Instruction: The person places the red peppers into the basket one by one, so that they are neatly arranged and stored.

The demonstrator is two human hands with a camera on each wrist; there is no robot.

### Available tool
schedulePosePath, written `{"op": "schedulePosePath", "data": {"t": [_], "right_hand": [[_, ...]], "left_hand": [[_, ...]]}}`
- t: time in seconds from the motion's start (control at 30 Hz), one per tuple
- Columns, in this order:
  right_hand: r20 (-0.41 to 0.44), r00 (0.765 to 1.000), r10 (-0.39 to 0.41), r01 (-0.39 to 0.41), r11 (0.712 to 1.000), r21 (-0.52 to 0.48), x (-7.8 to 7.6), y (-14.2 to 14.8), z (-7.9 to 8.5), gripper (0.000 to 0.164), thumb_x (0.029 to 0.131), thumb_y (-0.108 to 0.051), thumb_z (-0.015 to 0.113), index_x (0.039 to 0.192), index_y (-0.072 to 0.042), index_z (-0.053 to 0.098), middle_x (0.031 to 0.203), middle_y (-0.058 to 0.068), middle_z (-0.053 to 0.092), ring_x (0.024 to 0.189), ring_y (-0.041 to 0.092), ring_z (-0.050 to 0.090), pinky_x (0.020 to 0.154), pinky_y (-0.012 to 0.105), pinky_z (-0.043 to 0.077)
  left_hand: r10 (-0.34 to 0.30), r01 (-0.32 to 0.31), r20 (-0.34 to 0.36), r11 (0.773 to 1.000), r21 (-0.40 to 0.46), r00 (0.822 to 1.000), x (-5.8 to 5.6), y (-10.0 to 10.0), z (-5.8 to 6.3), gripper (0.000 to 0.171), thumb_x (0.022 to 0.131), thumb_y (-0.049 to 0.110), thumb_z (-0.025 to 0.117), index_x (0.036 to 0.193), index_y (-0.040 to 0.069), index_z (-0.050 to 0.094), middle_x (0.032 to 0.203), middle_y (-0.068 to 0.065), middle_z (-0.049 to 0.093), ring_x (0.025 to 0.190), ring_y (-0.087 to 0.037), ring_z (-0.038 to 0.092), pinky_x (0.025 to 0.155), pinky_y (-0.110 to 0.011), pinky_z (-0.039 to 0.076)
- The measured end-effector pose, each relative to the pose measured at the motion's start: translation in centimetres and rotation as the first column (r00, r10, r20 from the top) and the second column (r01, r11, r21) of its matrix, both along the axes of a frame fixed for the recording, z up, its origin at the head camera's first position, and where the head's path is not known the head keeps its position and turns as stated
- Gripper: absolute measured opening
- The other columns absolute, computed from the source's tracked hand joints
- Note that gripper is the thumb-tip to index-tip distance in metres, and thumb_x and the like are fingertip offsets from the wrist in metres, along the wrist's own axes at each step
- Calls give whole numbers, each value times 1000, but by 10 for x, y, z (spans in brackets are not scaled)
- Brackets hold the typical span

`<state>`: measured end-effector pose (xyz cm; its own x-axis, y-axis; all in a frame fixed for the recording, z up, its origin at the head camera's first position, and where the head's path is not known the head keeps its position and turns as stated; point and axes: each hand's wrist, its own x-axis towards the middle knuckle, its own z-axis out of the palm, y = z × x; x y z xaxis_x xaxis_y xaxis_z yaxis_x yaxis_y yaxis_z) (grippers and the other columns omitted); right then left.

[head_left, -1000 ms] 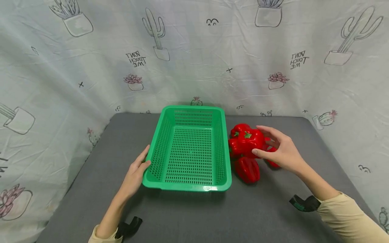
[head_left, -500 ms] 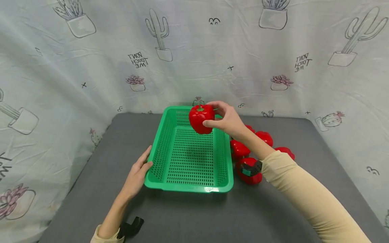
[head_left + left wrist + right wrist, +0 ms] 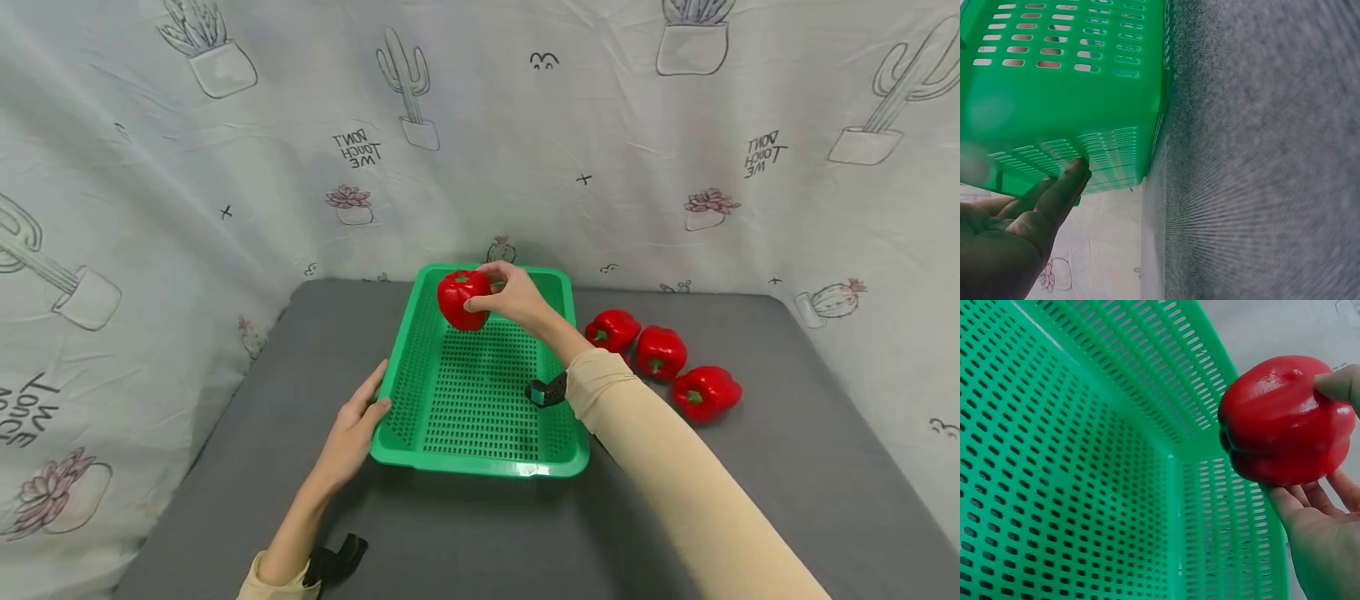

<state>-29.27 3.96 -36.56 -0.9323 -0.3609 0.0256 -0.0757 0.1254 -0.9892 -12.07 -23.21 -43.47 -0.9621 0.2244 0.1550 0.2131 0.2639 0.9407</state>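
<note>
While straight L fingers [image 3: 1066,187] touch slotted bskt [image 3: 1054,100], R fingers [image 3: 1344,489] grip glossy lobed pepper [image 3: 1282,425].

"What do we see at the back?"
"We see a pale, creased cloth [image 3: 480,158] printed with potted cacti [image 3: 410,98], pink succulents [image 3: 348,197] and mirror-reversed lettering [image 3: 357,150]."
"And in front of it?"
"We have a grey tabletop [image 3: 480,537]."

The green basket [image 3: 472,466] is free above its near-left part, the right sleeve [image 3: 663,462] crossing its right rim.
</note>
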Motion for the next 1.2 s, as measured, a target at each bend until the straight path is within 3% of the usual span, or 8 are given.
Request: {"op": "schedulePosePath", "data": {"t": [0.3, 0.53, 0.77, 1.03, 1.2], "right_hand": [[38, 997, -63, 63, 998, 22, -7, -5, -19, 59, 78, -14, 84, 130, -11, 57, 124, 5, 56, 110, 28, 53, 89, 55, 47], [90, 991, -99, 95, 995, 39, -10, -23, -36, 61, 78, -11, 85, 131, -9, 57, 126, 5, 54, 111, 28, 53, 88, 51, 49], [99, 988, -120, 110, 989, 104, -13, -29, -54, 65, 77, -6, 85, 135, -10, 56, 128, 7, 54, 114, 28, 52, 89, 45, 50], [115, 986, -122, 105, 985, 137, -14, -32, -59, 70, 81, -1, 80, 143, -14, 51, 132, 11, 52, 118, 29, 50, 92, 42, 47], [117, 988, -102, 87, 988, 129, -15, -34, -60, 72, 84, -3, 78, 148, -15, 47, 138, 12, 49, 122, 29, 49, 95, 42, 46]], "left_hand": [[32, -32, 1, 999, -30, 999, -1, 2, -2, 54, 108, 22, 40, 158, 19, 20, 152, -17, 35, 130, -31, 44, 95, -40, 44], [28, -28, 0, 999, -28, 1000, 0, -1, -4, 55, 109, 23, 40, 158, 15, 19, 152, -15, 35, 132, -30, 41, 96, -29, 42], [16, -16, 8, 1000, -6, 1000, 1, 0, -2, 54, 109, 21, 40, 158, 18, 20, 149, -18, 39, 130, -31, 44, 94, -30, 44], [15, -15, 6, 1000, -8, 1000, 1, 1, -3, 54, 108, 20, 40, 158, 21, 20, 149, -18, 39, 129, -31, 45, 95, -37, 45], [24, -24, 8, 1000, -14, 1000, 0, 1, -4, 54, 108, 22, 41, 158, 25, 20, 150, -16, 38, 129, -29, 44, 94, -30, 44]]}}
